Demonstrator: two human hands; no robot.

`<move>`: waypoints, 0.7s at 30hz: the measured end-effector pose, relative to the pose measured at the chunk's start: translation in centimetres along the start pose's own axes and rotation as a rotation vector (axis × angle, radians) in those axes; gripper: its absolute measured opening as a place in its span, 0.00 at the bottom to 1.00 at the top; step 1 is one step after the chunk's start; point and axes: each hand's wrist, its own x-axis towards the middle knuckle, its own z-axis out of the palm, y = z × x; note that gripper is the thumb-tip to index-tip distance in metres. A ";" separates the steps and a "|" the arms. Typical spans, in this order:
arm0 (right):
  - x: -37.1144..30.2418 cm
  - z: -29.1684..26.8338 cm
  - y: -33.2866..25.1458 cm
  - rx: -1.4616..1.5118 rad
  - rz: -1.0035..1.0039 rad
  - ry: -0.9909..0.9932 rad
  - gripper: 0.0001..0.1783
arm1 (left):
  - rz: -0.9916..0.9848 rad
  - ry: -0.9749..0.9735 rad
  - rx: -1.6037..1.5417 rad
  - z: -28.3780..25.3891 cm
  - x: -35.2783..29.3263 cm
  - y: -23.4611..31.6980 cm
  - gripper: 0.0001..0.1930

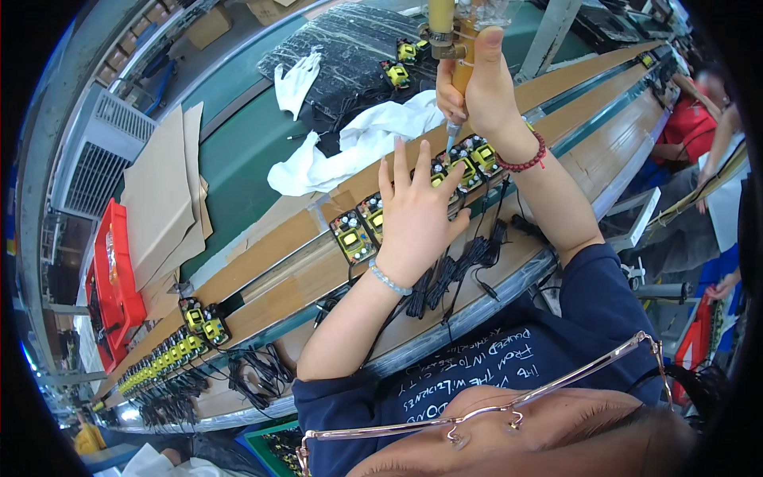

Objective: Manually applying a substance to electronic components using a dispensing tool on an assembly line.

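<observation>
Along the middle of the table (608, 155), between its near and far edges, sits your row of circuit boards (482, 156), and here's the close work! Your right hand (488, 86) is wrapped around the amber dispensing syringe (463, 75), thumb pointing up its side, the pale nozzle (452, 137) angled down at the components. Whether the tip touches, you can't tell from this view. Your left hand (416, 208) is spread wide over the row, fingers fanned, fingertips near that nozzle; how firmly it presses is hidden.

Steady now: a light left palm should keep the boards from sliding, but those fingertips would be safer a touch back from the tip. Hold the nozzle just clear of the parts, squeeze evenly, and don't scrape. Watch the black cables (445, 274) bunched toward the table's near edge, too; one snag by your forearm could drag a board askew.
</observation>
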 end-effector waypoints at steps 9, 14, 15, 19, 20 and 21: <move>0.0 0.3 -0.3 0.025 0.032 -0.013 0.47 | 0.015 0.005 0.000 0.0 0.1 -0.1 0.27; -0.2 0.2 0.2 -0.018 0.008 -0.031 0.48 | 0.024 -0.005 -0.002 0.3 0.1 -0.2 0.27; -0.3 0.3 -0.1 -0.012 0.021 -0.023 0.48 | 0.020 -0.005 -0.003 0.2 0.0 -0.1 0.27; -0.5 0.6 -1.4 -0.072 -0.058 -0.049 0.49 | 0.028 -0.016 0.007 -0.1 0.2 0.1 0.28; -0.4 0.4 -1.4 -0.077 -0.066 -0.056 0.50 | 0.028 -0.019 0.001 -0.1 0.1 0.1 0.28; -0.2 0.2 -1.5 -0.083 -0.074 -0.063 0.50 | 0.027 -0.022 -0.008 0.0 0.1 0.1 0.28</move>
